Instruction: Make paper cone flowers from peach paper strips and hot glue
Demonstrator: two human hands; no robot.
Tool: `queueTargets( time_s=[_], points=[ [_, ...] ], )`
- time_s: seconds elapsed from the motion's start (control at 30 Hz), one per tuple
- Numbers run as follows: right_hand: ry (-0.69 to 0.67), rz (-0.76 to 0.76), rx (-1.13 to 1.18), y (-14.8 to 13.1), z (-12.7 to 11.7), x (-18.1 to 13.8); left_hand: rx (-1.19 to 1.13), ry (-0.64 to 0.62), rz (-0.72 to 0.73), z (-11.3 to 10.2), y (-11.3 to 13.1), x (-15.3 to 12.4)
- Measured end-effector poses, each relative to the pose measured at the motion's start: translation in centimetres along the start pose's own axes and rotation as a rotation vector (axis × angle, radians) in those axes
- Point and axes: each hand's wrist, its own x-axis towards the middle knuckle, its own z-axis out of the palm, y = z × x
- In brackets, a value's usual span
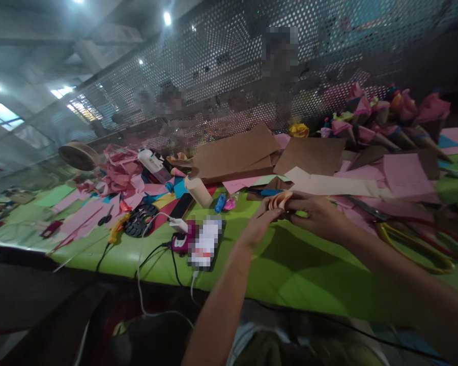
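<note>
A small peach-coloured coil (280,200), which looks like a rolled strip of paper, is held between my two hands above the green table (282,269). My left hand (264,217) grips its near left side with closed fingers. From the right, my right hand (313,213) pinches the coil's other side. Just behind it lies a blue item (270,192), partly hidden. Large scissors (377,215) with one yellow and one red handle lie to the right of my right forearm. Blue and pink small wrapped pieces (225,203) rest left of my hands.
A phone (206,246) lies by a magenta power strip (180,243) with trailing cables. Further left are a yellow glue gun (118,227) and a black spool (140,220). Brown cardboard (232,152), pink paper (408,173) and paper-wrapped bundles (381,114) line the back, before a perforated screen (213,71).
</note>
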Motion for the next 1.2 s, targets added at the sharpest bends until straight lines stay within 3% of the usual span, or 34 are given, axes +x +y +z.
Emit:
queueTargets(
  time_s=[0.4,0.77,1.2],
  points=[
    [0.054,0.031,0.038,1.2,0.7,-0.1,0.151,0.002,0.199,0.7,1.1,-0.4],
    [0.035,0.032,0.026,1.1,1.1,-0.1,0.200,0.045,0.180,0.6,0.8,0.0],
    [0.275,0.119,0.114,0.4,2.7,-0.4,0.181,0.182,0.159,0.9,1.0,-0.2]
  ],
)
